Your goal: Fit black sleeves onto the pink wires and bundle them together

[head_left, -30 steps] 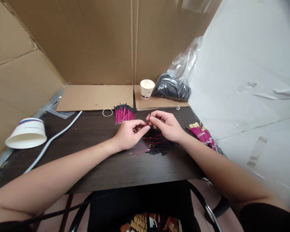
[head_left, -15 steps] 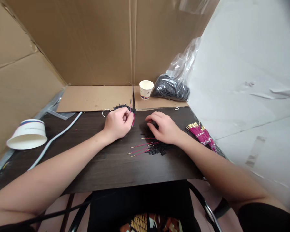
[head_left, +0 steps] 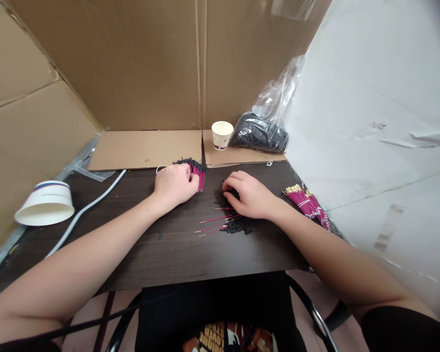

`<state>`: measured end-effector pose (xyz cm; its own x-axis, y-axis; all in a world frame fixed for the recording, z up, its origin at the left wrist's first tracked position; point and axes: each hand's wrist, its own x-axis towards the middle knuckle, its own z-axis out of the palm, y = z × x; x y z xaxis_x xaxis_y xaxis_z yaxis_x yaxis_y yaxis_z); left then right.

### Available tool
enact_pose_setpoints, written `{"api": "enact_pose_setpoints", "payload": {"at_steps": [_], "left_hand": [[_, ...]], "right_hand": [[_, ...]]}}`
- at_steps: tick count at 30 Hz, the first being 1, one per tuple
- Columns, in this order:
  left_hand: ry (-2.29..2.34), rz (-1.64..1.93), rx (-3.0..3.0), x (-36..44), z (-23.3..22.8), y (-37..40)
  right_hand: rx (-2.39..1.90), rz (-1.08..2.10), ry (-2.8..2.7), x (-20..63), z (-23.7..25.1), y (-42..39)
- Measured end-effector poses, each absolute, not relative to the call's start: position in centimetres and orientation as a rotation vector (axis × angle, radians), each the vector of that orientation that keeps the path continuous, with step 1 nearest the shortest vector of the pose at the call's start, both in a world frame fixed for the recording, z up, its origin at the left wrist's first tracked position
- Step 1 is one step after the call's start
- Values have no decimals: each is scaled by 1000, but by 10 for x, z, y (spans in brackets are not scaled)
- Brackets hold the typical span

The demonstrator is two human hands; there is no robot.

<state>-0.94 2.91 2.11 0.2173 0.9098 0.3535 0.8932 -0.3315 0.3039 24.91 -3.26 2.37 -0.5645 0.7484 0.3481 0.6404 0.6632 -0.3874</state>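
Observation:
My left hand is curled against a bundle of thin magenta wires with black sleeves on their far ends. Whatever lies between its fingers is hidden. To the right, my right hand rests low over the table, thumb and fingers bent toward each other. A small dark piece seems to show at its fingertips, too small to name. Below that hand lies a loose heap of short black sleeves. Several magenta wires with gold tips stick out leftward from the heap.
Tied bundles of magenta wires lie by my right forearm. A paper cup and a clear bag of black pieces stand at the back on cardboard. At left are a tipped paper cup and a pale cable.
The black-tipped wire that stood upright in my left hand no longer shows. That hand has moved slightly left and its fingers have lowered, uncovering more bundled wires. My right hand has barely shifted.

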Motion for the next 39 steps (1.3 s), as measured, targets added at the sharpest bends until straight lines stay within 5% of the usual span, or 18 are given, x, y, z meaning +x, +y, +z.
{"api": "enact_pose_setpoints", "payload": {"at_steps": [8,12,17,39], "left_hand": [[1780,726,2506,-5,23,21],[1192,923,2758,-3,16,10],[666,738,2834,-1,11,0],[793,571,2794,5,10,-7]], "right_hand": [[-1274,252,-2492,249,31,-35],[-1306,260,-2528,249,30,-34],[-1308,280,-2533,250,28,-33],[-1053,607,-2680,246,40,-43]]}}
